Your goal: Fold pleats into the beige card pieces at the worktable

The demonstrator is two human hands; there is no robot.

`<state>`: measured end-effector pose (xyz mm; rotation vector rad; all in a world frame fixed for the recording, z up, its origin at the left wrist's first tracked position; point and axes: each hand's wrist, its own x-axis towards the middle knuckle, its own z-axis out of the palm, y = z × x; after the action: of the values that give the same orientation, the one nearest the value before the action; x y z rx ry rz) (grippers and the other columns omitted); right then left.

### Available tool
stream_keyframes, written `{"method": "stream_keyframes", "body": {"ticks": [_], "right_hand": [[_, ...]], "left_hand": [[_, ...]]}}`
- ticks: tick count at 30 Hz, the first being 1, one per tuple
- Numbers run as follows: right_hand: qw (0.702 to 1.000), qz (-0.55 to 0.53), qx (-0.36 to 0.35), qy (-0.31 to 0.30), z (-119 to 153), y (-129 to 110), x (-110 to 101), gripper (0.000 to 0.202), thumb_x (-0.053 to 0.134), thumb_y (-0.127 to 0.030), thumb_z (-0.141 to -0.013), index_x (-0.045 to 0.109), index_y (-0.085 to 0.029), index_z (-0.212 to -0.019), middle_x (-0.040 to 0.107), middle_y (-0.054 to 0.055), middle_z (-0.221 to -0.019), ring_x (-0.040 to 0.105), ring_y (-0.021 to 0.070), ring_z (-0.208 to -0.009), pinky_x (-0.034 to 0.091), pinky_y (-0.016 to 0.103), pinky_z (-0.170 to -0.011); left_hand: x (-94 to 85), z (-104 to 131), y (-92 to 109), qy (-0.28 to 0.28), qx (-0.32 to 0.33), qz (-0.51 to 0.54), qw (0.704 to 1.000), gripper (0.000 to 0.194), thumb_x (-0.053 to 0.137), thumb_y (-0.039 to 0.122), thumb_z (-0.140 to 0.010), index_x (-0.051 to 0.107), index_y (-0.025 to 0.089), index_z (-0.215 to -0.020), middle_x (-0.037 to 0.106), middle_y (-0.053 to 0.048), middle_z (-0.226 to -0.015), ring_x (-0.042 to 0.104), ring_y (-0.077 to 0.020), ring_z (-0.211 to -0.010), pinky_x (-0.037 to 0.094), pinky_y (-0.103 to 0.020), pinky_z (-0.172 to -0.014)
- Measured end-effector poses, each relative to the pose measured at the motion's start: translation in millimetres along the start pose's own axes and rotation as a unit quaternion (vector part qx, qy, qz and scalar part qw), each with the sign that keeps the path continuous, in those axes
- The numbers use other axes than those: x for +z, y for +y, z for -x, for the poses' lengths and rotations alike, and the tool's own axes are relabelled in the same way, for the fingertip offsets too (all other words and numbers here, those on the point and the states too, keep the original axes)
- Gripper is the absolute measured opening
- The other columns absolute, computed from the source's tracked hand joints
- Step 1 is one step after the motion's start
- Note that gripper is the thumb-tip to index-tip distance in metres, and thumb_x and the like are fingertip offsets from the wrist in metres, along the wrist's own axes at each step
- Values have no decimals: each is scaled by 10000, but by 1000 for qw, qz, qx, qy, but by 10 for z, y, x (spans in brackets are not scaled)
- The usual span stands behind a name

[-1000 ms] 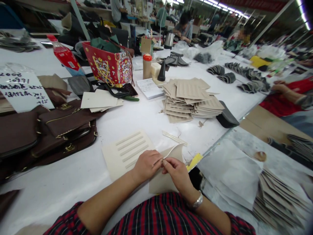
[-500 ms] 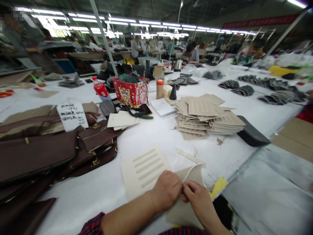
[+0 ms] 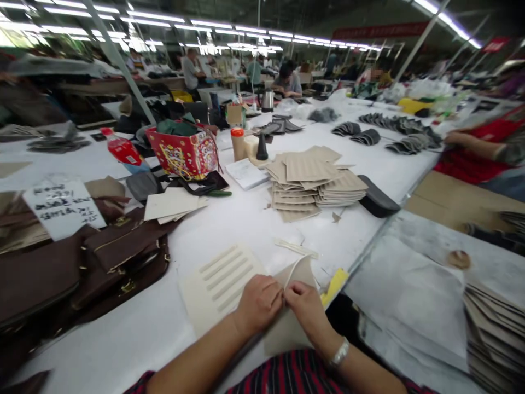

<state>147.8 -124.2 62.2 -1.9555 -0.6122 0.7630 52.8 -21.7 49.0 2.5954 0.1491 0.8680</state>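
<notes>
My left hand (image 3: 259, 302) and my right hand (image 3: 305, 307) meet fingertip to fingertip on the raised edge of a beige sheet (image 3: 301, 270). The sheet curls up between them near the table's front edge. Both hands pinch that edge. Just left of them a cream sheet with raised strips (image 3: 221, 276) lies flat on the white table (image 3: 246, 219). A thin loose strip (image 3: 296, 248) lies beyond the hands. A silver watch is on my right wrist.
A tall stack of beige sheets (image 3: 315, 180) stands mid-table, with a dark pouch (image 3: 376, 201) beside it. Brown leather bags (image 3: 82, 262) pile up at left under a handwritten note (image 3: 61, 205). A red patterned box (image 3: 184, 153) stands behind. Another person's arm (image 3: 471, 145) rests at right.
The hands stay pinched on the sheet's edge. The camera tilted up, then partly back down and to the right, so the hands sit higher in view than half a second ago.
</notes>
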Motion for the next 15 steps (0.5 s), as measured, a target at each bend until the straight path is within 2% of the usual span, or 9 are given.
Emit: {"method": "stream_keyframes", "body": {"ticks": [4,9,12,15], "right_hand": [[1000,-23,-16,-7,16,22,-17,165,476,-260,-672,533,-150,-562,469,-20,-540,414,113,-567,336,231,-557],[996,-72,-37,-33,0,-38,-41,127,475,-215,-634,534,-148,-544,450,-24,-525,392,100,-545,329,219,-536],[992,-106,-54,-43,-59,-55,-17,107,476,-189,-602,529,-148,-519,442,-27,-502,374,88,-516,315,211,-511],[994,-90,-52,-45,-137,-8,24,103,500,-178,-598,557,-153,-516,474,-24,-501,386,85,-503,304,201,-483]], "left_hand": [[-76,-40,-17,-61,-105,103,987,228,410,220,-898,603,169,-788,606,-29,-751,546,-148,-741,420,-271,-703],[-233,-103,-41,-140,-159,196,958,210,460,312,-891,630,196,-934,620,-33,-892,559,-151,-858,423,-249,-785],[-269,-123,-99,-182,-199,225,936,231,479,366,-874,655,219,-902,631,-20,-881,573,-152,-852,427,-234,-781],[-246,-155,-185,-210,-233,249,916,287,464,433,-860,680,244,-863,648,-11,-847,591,-158,-834,439,-219,-759]]}}
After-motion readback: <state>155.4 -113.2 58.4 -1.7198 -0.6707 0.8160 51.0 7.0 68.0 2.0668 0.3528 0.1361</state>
